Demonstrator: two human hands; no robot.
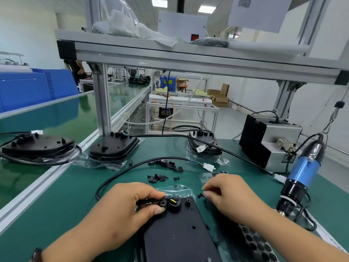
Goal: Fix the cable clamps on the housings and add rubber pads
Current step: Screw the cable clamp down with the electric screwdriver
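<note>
A: Nearest, the housing [179,235] is laid flat with its cable end turned away, and the pad sheet [253,242] is kept just beside it, ready to hand.
B: At that far end the clamp [162,202] is pinched by the left hand [130,207], thumb and forefinger curled round it, probably to hold it seated.
A: The right hand [226,193] is bunched beside a small screw [200,195]; whether anything is gripped cannot be told.
B: Farther off, spare clamps [166,165] are scattered within reach.
</note>
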